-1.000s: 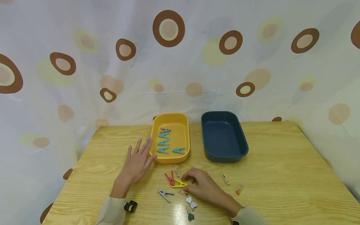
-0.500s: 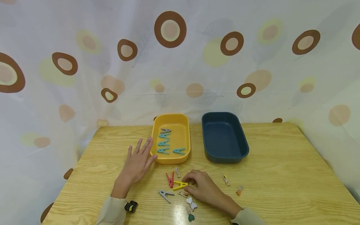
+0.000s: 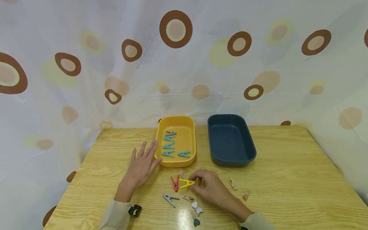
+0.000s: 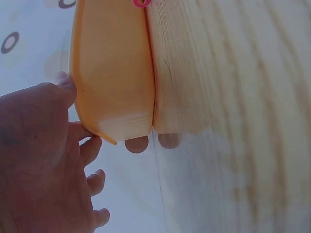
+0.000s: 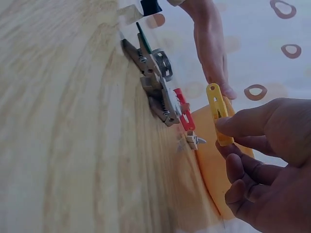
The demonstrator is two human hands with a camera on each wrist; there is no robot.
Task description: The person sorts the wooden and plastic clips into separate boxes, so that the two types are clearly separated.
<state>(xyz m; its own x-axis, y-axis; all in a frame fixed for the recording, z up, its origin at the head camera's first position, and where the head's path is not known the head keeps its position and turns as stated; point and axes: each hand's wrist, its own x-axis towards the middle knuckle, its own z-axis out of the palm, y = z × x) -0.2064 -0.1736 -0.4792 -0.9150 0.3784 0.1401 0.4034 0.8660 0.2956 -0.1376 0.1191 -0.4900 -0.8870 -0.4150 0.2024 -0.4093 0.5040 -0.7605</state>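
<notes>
One yellow clothespin (image 3: 188, 182) no longer lies on the tabletop (image 3: 287, 179): my right hand (image 3: 211, 188) pinches it, raised near the red clothespin (image 3: 175, 185), pickup seemingly complete, while my straight-fingered left hand (image 3: 141, 167) touches the yellow tray (image 3: 176, 164).

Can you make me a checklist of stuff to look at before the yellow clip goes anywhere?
1. Yellow clip pinched by the right hand: ok, between thumb and finger.
2. Yellow clip up off the table: ok, the right wrist view shows it raised.
3. Left hand touching the yellow tray: ok, at the rim.
4. Teal clips inside the yellow tray: ok, none hangs over the rim.
5. No other clips close to the held one: not ok, the red clip lies very near, so a bump seems possible.
6. Yellow clip's spring strong: cannot tell, pictures don't show that.
</notes>
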